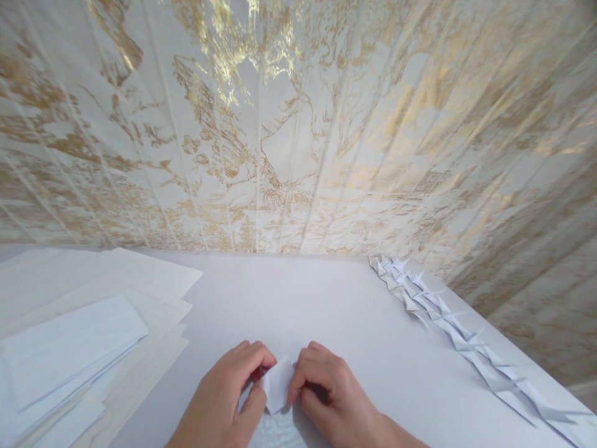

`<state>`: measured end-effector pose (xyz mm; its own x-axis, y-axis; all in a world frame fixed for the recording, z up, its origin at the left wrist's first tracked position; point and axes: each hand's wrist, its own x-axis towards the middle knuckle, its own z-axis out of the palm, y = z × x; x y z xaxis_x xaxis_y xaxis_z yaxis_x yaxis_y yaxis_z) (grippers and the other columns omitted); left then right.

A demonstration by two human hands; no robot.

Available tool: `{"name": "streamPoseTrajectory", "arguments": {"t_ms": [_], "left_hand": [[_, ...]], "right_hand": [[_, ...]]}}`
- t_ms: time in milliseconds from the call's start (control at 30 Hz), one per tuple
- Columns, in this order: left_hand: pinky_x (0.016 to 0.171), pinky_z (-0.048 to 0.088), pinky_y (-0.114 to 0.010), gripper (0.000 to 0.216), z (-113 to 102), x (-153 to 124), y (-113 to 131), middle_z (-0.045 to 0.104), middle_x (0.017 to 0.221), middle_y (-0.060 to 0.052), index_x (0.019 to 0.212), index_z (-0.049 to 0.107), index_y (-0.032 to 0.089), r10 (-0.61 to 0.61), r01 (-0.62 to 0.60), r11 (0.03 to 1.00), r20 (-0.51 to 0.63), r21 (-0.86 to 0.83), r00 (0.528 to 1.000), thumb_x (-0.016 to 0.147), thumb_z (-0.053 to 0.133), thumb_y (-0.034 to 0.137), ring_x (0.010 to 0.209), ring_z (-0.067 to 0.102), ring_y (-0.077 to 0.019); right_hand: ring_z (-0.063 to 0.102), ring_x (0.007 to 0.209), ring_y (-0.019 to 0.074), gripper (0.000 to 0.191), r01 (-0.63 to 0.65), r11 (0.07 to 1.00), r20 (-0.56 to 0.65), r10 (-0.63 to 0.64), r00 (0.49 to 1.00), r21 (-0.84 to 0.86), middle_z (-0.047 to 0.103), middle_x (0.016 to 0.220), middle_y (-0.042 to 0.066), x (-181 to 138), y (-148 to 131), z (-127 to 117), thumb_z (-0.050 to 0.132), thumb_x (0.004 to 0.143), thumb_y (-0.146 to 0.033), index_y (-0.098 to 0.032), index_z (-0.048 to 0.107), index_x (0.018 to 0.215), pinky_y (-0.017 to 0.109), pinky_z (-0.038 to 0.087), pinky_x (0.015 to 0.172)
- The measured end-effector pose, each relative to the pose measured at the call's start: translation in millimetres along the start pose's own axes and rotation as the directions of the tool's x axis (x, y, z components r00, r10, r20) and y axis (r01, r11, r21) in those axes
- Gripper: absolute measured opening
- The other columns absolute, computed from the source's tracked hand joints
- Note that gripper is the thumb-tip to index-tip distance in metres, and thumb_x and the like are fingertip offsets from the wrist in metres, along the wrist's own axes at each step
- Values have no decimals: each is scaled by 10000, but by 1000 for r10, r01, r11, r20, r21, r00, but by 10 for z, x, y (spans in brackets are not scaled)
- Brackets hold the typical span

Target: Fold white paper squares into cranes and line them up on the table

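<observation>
A small folded piece of white paper [278, 384] is held up between both hands at the bottom centre, just over the table. My left hand [228, 392] pinches its left edge between thumb and fingers. On the opposite side, my right hand [329, 392] grips the right edge, with the fingers curled in. Part of the paper is hidden behind the left fingers and thumb.
White table [289, 298] under the hands. Stacked white sheets [153, 280] and smaller cut papers [79, 342] lie at left. Rows of folded paper pieces with pointed tips [448, 323] line the right edge. A gold-patterned wall covering [280, 149] rises behind.
</observation>
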<state>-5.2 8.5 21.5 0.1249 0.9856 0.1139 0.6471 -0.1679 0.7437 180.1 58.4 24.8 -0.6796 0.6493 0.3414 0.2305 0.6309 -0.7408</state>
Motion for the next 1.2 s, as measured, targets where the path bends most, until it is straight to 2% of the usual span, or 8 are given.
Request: {"name": "streamPoseTrajectory", "arguments": {"t_ms": [167, 300, 433, 600, 700, 833, 1033, 1200], "left_hand": [[724, 448, -292, 151, 6, 5, -47, 600, 808, 21, 921, 553, 251, -43, 45, 998, -38, 40, 998, 876, 411, 229, 771, 592, -179], [731, 412, -346, 272, 24, -32, -39, 609, 848, 13, 1006, 558, 264, 157, -124, 954, -104, 271, 982, 854, 396, 107, 795, 562, -206], [719, 389, -387, 237, 44, -41, -18, 586, 828, -27, 781, 569, 224, 277, -246, 874, -16, 419, 961, 791, 416, 43, 833, 519, -250], [785, 447, -420, 225, 17, -34, 62, 611, 943, -70, 845, 602, 182, 272, -281, 805, 97, 523, 957, 795, 441, 35, 898, 540, -265], [734, 473, -402, 289, -2, -55, 100, 637, 867, -45, 881, 624, 189, 316, -386, 681, 225, 622, 922, 794, 424, 0, 791, 573, -242], [763, 487, -388, 387, 9, -87, 88, 685, 887, -47, 892, 646, 185, 370, -431, 544, 255, 720, 893, 699, 421, -63, 769, 613, -233], [740, 480, -368, 319, -2, -86, 25, 674, 875, -26, 885, 637, 209, 325, -351, 693, 162, 630, 932, 754, 460, -22, 783, 620, -225], [645, 456, -332, 266, -2, -55, -50, 645, 771, 1, 793, 587, 219, 421, -379, 733, 62, 565, 905, 716, 449, 5, 687, 605, -202]], "right_hand": [[564, 684, 145, 285, -36, 999, -13, 36, 999, 0, 621, 656, -9, 5, 16, -8, 417, 671, -1, -200, 621, 670, 292, 411, 750], [565, 707, 158, 221, -57, 997, 18, 58, 998, -59, 626, 693, 5, -9, 3, -2, 476, 683, -33, -188, 630, 714, 315, 406, 778], [549, 729, 169, 242, -81, 989, 14, 83, 996, -122, 624, 709, 11, -25, 9, 23, 488, 689, -9, -185, 641, 756, 315, 398, 756], [541, 761, 178, 293, -112, 981, 18, 116, 993, -156, 622, 738, 13, -22, 11, 39, 471, 694, 38, -184, 638, 787, 316, 400, 756], [531, 743, 177, 282, -127, 976, 16, 132, 991, -175, 600, 718, 8, -15, -1, 40, 482, 692, 41, -184, 627, 780, 309, 398, 730], [512, 703, 177, 251, -140, 967, 10, 145, 989, -212, 571, 688, 1, -23, -11, 30, 512, 697, 11, -181, 622, 814, 329, 401, 740], [527, 868, 218, 276, -68, 972, 39, 79, 996, -226, 601, 899, 56, -29, -46, -15, 618, 677, -43, -175, 632, 920, 358, 404, 810], [536, 934, 221, 274, 13, 966, 94, 11, 995, -256, 635, 999, 57, -21, -35, -3, 739, 711, -127, -186, 634, 957, 356, 388, 857]]}}
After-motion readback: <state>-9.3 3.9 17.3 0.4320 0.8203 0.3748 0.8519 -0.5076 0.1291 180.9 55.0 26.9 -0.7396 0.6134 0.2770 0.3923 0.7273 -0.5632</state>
